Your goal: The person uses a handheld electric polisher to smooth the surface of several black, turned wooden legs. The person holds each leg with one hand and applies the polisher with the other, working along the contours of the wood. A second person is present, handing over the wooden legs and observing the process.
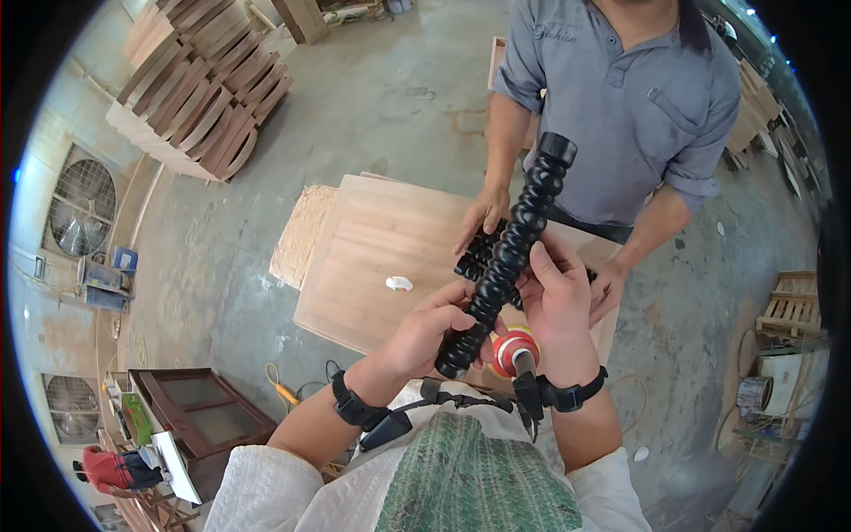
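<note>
The left hand (425, 330) grasps the near end of the black ribbed tube (510, 257); the right hand (560, 288) holds its middle, above the wooden board (381, 213). For good control, keep both grips steady and the far end clear of the co-worker's hand (483, 215).

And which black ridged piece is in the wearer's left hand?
The long rod slanting up rightward in front, lower part in the left hand; the other ridged black pieces sit partly hidden behind it, by the co-worker's hand.
</note>
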Motion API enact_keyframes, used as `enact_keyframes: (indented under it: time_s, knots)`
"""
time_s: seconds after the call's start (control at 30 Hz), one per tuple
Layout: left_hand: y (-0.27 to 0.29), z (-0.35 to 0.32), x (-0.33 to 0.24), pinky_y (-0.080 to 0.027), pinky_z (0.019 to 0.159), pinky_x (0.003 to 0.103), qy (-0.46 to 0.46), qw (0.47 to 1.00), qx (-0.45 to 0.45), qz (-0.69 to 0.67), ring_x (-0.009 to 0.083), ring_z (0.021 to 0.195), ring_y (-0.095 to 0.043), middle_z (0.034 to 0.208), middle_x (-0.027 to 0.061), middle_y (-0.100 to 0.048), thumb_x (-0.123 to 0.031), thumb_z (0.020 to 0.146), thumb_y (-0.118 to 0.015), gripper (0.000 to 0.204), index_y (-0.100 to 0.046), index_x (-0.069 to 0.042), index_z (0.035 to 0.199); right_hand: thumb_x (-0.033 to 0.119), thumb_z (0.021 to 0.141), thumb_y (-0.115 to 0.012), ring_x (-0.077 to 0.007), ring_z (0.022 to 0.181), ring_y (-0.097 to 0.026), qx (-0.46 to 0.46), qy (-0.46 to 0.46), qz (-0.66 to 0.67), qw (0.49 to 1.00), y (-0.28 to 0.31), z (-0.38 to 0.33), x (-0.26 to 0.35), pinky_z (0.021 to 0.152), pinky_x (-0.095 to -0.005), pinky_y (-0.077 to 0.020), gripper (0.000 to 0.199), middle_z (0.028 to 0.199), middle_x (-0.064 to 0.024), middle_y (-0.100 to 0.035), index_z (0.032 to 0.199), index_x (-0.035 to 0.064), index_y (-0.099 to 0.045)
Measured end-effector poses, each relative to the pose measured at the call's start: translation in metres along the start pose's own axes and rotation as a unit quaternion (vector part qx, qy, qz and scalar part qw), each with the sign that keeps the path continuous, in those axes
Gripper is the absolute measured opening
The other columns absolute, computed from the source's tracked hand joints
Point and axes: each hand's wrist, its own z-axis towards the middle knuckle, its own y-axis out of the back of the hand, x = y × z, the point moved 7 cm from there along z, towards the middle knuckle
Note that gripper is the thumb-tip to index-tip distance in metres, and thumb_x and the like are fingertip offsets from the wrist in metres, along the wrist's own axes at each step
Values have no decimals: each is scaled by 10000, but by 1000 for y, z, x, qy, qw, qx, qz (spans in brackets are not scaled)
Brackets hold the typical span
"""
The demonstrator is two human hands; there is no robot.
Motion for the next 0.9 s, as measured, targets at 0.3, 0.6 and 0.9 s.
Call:
enact_keyframes:
  time_s: [0.3,0.6,0.9]
  knots:
    - [4,-1,2,-579,663,447,-10,1000,-12,-21,352,734,-678,1026,282,-642,-111,840,-386,428,-447,14,1245,81,1019,-598,-193,1016,-683,-20,-2,7,1000,-6,-13,-6,881,-348,-559,315,1182,-113,-693,1311,-40,-596]
    - [13,0,7,-579,660,455,-25,997,-48,-46,377,727,-676,1014,293,-642,-124,808,-408,438,-467,18,1217,-29,958,-615,-151,906,-667,-7,-49,-9,999,-4,-31,-28,709,-273,-529,309,1094,-106,-716,1266,-40,-630]
    - [14,0,10,-583,706,472,-50,997,-38,-35,396,770,-689,1011,301,-652,-120,793,-426,421,-492,29,1181,-56,919,-614,-144,859,-652,-3,-36,-14,999,-10,-40,-26,649,-264,-503,365,1109,-108,-703,1281,-16,-619]
